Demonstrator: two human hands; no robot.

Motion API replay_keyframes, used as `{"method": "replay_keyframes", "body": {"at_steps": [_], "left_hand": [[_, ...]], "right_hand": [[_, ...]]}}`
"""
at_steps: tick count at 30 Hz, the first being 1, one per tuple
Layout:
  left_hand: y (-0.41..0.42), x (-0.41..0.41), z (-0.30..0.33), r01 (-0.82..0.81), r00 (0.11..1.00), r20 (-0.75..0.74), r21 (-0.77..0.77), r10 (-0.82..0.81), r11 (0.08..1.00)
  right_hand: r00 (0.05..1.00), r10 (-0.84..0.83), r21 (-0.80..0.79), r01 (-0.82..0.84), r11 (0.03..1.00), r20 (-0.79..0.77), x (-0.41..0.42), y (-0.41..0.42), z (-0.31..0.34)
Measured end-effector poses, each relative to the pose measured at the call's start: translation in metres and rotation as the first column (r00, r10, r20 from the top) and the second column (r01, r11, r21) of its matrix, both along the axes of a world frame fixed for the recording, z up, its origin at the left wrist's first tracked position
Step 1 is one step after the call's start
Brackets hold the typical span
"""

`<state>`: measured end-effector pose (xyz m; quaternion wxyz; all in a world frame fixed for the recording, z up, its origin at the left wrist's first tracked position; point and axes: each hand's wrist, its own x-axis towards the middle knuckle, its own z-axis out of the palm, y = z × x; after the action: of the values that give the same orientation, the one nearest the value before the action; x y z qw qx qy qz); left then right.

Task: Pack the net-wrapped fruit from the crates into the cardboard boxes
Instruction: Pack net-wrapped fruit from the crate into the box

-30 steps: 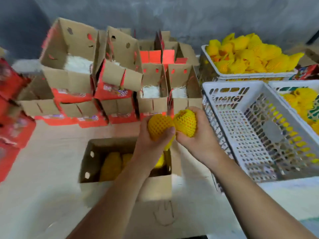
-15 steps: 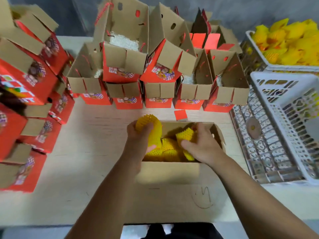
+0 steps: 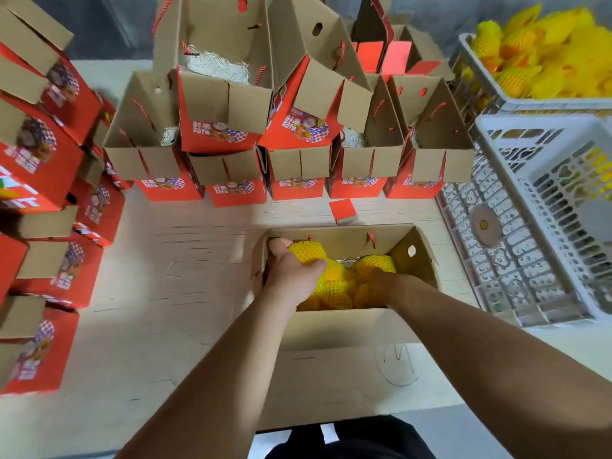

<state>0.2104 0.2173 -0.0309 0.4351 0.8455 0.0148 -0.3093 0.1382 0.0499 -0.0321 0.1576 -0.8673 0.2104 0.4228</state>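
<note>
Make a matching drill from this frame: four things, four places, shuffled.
Things:
1. left hand
2. right hand
3. full crate
4. small red card

Places:
A. far right, heaped with yellow fruit
B. on the table just behind the open box
C. deep in the box among fruit
D. at the box's left end, gripping a netted fruit

Pairs: 1-D, 2-C, 3-A, 4-B

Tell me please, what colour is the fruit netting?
Yellow netting, clearest in the head view.

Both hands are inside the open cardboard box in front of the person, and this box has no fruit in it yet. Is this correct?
Not quite. Both hands, left and right, are in the open cardboard box, but the head view shows it already holds several yellow net-wrapped fruits.
</note>
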Motion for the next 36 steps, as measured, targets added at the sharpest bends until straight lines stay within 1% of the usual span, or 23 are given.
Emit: {"method": "replay_keyframes", "body": {"at_steps": [1, 2, 4, 6, 7, 8, 10, 11, 12, 14, 16, 17, 19, 21, 22, 24, 26, 28, 29, 31, 33, 34, 36], "left_hand": [[-0.002, 0.003, -0.006, 0.024, 1.0, 0.004, 0.036, -0.024, 0.999], [-0.004, 0.005, -0.011, 0.061, 0.998, 0.013, 0.101, -0.063, 0.993], [-0.011, 0.01, -0.019, 0.169, 0.985, -0.008, 0.298, -0.175, 0.939], [-0.023, 0.011, -0.021, 0.231, 0.972, -0.074, 0.448, -0.222, 0.863], [-0.029, 0.01, -0.02, 0.236, 0.971, -0.095, 0.491, -0.217, 0.839], [-0.035, 0.01, -0.019, 0.237, 0.971, -0.1, 0.522, -0.217, 0.82], [-0.04, 0.006, -0.015, 0.245, 0.967, -0.082, 0.548, -0.241, 0.8], [-0.039, 0.003, -0.014, 0.241, 0.965, -0.045, 0.545, -0.259, 0.803], [-0.037, -0.002, -0.013, 0.228, 0.96, 0.014, 0.537, -0.279, 0.812], [-0.029, -0.016, -0.011, 0.173, 0.934, 0.19, 0.498, -0.302, 0.85], [-0.024, -0.03, -0.009, 0.186, 0.869, 0.325, 0.486, -0.374, 0.854], [-0.026, -0.036, -0.006, 0.247, 0.834, 0.328, 0.498, -0.444, 0.831], [-0.027, -0.039, 0.001, 0.381, 0.804, 0.23, 0.508, -0.548, 0.772], [-0.032, -0.039, 0.009, 0.485, 0.777, 0.148, 0.479, -0.612, 0.732], [-0.033, -0.039, 0.014, 0.491, 0.77, 0.148, 0.484, -0.62, 0.725], [-0.042, -0.04, 0.022, 0.466, 0.741, 0.177, 0.559, -0.647, 0.686], [-0.066, -0.045, 0.033, 0.441, 0.684, 0.244, 0.613, -0.687, 0.656], [-0.111, -0.055, 0.049, 0.441, 0.696, 0.353, 0.478, -0.626, 0.76], [-0.142, -0.063, 0.057, 0.459, 0.707, 0.394, 0.375, -0.587, 0.805], [-0.215, -0.082, 0.067, 0.476, 0.725, 0.474, 0.181, -0.5, 0.861], [-0.295, -0.104, 0.074, 0.508, 0.714, 0.533, 0.053, -0.455, 0.86], [-0.336, -0.116, 0.075, 0.525, 0.715, 0.548, -0.01, -0.434, 0.851], [-0.416, -0.141, 0.074, 0.553, 0.717, 0.554, -0.083, -0.423, 0.829]], "right_hand": [[1.0, -0.012, -0.01, 0.012, 1.0, 0.001, -0.001, 0.0, 0.0], [1.0, 0.018, -0.038, -0.017, 0.999, 0.015, 0.0, -0.004, -0.004], [0.999, -0.006, -0.054, 0.008, 0.999, 0.032, -0.001, -0.009, 0.007], [0.966, -0.152, -0.003, 0.156, 0.988, 0.207, -0.006, -0.012, 0.016], [0.926, -0.215, 0.036, 0.214, 0.976, 0.309, -0.01, -0.011, 0.018], [0.894, -0.245, 0.073, 0.234, 0.969, 0.376, -0.014, -0.009, 0.019], [0.848, -0.279, 0.148, 0.238, 0.96, 0.451, -0.028, 0.001, 0.021], [0.828, -0.269, 0.156, 0.22, 0.963, 0.492, -0.034, 0.007, 0.023], [0.807, -0.261, 0.158, 0.209, 0.965, 0.529, -0.042, 0.01, 0.024], [0.782, -0.228, 0.118, 0.195, 0.974, 0.58, -0.054, 0.015, 0.027], [0.774, -0.165, 0.049, 0.17, 0.984, 0.611, -0.06, 0.018, 0.029], [0.79, -0.124, 0.013, 0.145, 0.989, 0.601, -0.062, 0.016, 0.029], [0.874, -0.027, -0.008, 0.036, 0.999, 0.484, -0.054, 0.015, 0.029], [0.934, 0.052, 0.069, -0.082, 0.994, 0.353, -0.039, 0.009, 0.031], [0.94, 0.096, 0.109, -0.138, 0.984, 0.327, -0.031, 0.007, 0.035], [0.904, 0.163, 0.094, -0.217, 0.972, 0.396, -0.024, -0.003, 0.045], [0.819, 0.125, 0.061, -0.192, 0.98, 0.56, -0.034, -0.028, 0.056], [0.691, -0.026, 0.137, -0.107, 0.985, 0.723, -0.056, -0.07, 0.068], [0.617, -0.112, 0.187, -0.058, 0.981, 0.779, -0.069, -0.098, 0.074], [0.474, -0.253, 0.266, 0.04, 0.963, 0.843, -0.096, -0.164, 0.084], [0.378, -0.332, 0.31, 0.121, 0.943, 0.864, -0.123, -0.238, 0.09], [0.348, -0.354, 0.322, 0.149, 0.935, 0.868, -0.137, -0.276, 0.092], [0.306, -0.378, 0.329, 0.199, 0.923, 0.874, -0.165, -0.35, 0.093]]}}
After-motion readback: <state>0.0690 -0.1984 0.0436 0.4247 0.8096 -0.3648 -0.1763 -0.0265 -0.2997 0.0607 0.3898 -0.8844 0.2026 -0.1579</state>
